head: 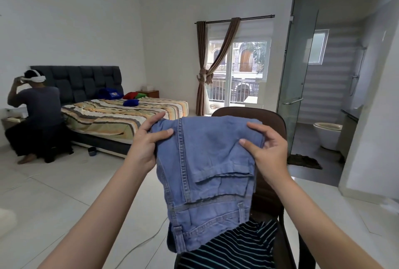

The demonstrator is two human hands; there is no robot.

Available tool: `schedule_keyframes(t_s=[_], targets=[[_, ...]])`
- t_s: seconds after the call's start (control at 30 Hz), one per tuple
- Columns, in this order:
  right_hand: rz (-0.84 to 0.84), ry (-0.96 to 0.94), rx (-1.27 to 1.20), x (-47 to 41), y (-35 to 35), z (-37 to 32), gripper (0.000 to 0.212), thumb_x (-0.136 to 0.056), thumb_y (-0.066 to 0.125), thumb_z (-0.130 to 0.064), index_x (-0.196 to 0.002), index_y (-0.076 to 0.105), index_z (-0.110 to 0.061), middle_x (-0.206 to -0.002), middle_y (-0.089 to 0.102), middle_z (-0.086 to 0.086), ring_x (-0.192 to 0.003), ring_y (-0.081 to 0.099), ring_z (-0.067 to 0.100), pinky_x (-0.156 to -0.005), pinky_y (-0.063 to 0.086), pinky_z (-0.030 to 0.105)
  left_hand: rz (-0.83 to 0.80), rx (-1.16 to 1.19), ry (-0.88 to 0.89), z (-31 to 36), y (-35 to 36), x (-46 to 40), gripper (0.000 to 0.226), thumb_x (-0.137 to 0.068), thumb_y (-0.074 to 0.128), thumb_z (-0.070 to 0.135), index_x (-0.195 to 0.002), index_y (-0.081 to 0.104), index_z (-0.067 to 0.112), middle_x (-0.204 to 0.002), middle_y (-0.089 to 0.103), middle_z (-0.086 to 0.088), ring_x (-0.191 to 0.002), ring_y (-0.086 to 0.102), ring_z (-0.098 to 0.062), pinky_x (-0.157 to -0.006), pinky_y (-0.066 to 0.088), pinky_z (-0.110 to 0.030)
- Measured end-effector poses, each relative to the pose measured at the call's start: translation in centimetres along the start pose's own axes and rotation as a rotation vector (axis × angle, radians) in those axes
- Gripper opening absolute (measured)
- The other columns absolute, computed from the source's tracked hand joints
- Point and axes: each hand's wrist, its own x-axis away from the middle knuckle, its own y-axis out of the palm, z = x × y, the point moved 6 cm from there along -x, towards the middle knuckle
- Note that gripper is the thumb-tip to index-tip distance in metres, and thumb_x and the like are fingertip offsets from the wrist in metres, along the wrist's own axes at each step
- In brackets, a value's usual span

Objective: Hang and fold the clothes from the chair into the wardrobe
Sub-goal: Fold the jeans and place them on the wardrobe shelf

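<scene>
- Left hand (149, 139) pinches the upper left corner of the folded blue jeans (207, 173), thumb across the front of the cloth and fingers curled behind it.
- Right hand (264, 149) grips the upper right corner the same way, thumb on the front and fingers wrapped over the top edge; both hands hold the fold line level, which looks meant to keep the layers square while the rest hangs down.
- Jeans hang doubled over in the air between the two hands, the hems lying on the front and the waistband with its belt loops at the bottom, so the fold seems partly made and probably needs one more before shelving.
- Lower edge of the jeans hangs just above a dark striped garment (233, 249) that lies on the seat of the brown chair (278, 121), likely the next piece to deal with.
- Chair back rises right behind the jeans; the wardrobe is not in view, so carrying the fold there would call for a turn away.
- Farther off stand a bed (121, 115) with a striped cover and another person (36, 115) sitting beside it.
</scene>
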Motion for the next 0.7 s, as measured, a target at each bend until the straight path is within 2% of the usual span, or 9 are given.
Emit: schedule_keyframes(t_s=[0.07,0.2,0.27,0.33,0.37,0.4,0.47,0.57,0.7], targets=[[0.019,-0.085,0.164,-0.7,-0.2,-1.2,0.044,-0.068,0.084,-0.012,-0.096,0.069,-0.043,-0.102,0.069,-0.006,-0.102,0.063,0.017,-0.095,0.049,0.035,-0.009,-0.087,0.053,1.0,-1.0,-0.1,0.044,-0.071,0.066,-0.014,-0.099,0.068,0.02,-0.119,0.059,0.0,-0.11,0.058,-0.021,-0.08,0.054,-0.031],[0.046,-0.19,0.312,-1.5,-0.1,-3.0,0.033,-0.064,0.078,-0.055,-0.095,0.065,-0.054,-0.106,0.066,-0.004,-0.107,0.06,0.016,-0.1,0.037,0.061,-0.046,-0.242,0.088,2.4,-2.3,-0.2,0.04,-0.07,0.07,-0.01,-0.098,0.069,0.018,-0.115,0.063,0.001,-0.109,0.059,-0.021,-0.082,0.055,-0.034],[0.052,-0.188,0.354,-1.6,0.6,-3.9,0.032,-0.064,0.08,-0.051,-0.091,0.064,-0.058,-0.117,0.063,-0.001,-0.121,0.053,0.013,-0.111,0.012,0.065,-0.044,-0.208,0.088,3.0,-2.9,-0.3,0.038,-0.072,0.069,-0.01,-0.097,0.07,0.018,-0.116,0.063,-0.001,-0.106,0.06,-0.021,-0.073,0.057,-0.03],[0.034,-0.18,0.364,-1.7,1.7,-4.9,0.045,-0.064,0.086,-0.028,-0.088,0.063,-0.059,-0.13,0.057,-0.004,-0.134,0.04,0.005,-0.11,-0.008,0.052,-0.038,-0.124,0.098,3.7,-3.4,-0.3,0.037,-0.073,0.066,-0.012,-0.096,0.069,0.016,-0.111,0.064,-0.003,-0.102,0.062,-0.021,-0.066,0.057,-0.025],[0.008,-0.211,0.314,-1.7,2.3,-5.5,0.046,-0.065,0.086,-0.022,-0.088,0.064,-0.056,-0.128,0.059,-0.006,-0.133,0.041,0.004,-0.112,0.0,0.051,-0.029,-0.086,0.106,4.0,-3.7,-0.3,0.037,-0.073,0.065,-0.013,-0.097,0.068,0.015,-0.109,0.065,-0.003,-0.1,0.063,-0.021,-0.064,0.057,-0.024],[-0.015,-0.253,0.228,-1.7,2.8,-6.0,0.043,-0.066,0.085,-0.019,-0.088,0.067,-0.051,-0.12,0.065,-0.01,-0.124,0.051,0.005,-0.113,0.02,0.048,-0.017,-0.06,0.113,4.4,-4.1,-0.4,0.038,-0.074,0.064,-0.013,-0.099,0.067,0.015,-0.107,0.065,-0.002,-0.098,0.063,-0.02,-0.063,0.057,-0.023],[-0.056,-0.28,0.104,-1.7,4.0,-6.4,0.037,-0.065,0.083,-0.013,-0.089,0.068,-0.037,-0.097,0.071,-0.02,-0.097,0.065,0.002,-0.09,0.048,0.026,0.016,-0.04,0.123,4.9,-5.2,-0.5,0.037,-0.074,0.065,-0.01,-0.101,0.066,0.015,-0.107,0.065,-0.001,-0.096,0.064,-0.02,-0.06,0.056,-0.024],[-0.047,-0.247,0.022,-1.5,6.1,-6.0,0.036,-0.063,0.084,0.0,-0.086,0.068,-0.024,-0.087,0.07,-0.021,-0.083,0.065,0.0,-0.076,0.05,0.015,0.06,-0.091,0.155,5.9,-7.6,-0.5,0.034,-0.067,0.072,0.002,-0.097,0.067,0.016,-0.104,0.065,0.0,-0.096,0.063,-0.021,-0.064,0.057,-0.026],[-0.032,-0.168,-0.045,-1.0,9.5,-4.7,0.036,-0.064,0.084,0.002,-0.086,0.07,-0.022,-0.085,0.071,-0.016,-0.085,0.066,0.007,-0.08,0.052,0.022,0.085,-0.484,0.17,7.1,-11.8,0.2,0.025,-0.071,0.075,0.016,-0.095,0.066,0.017,-0.107,0.063,-0.004,-0.1,0.062,-0.029,-0.068,0.056,-0.037]])
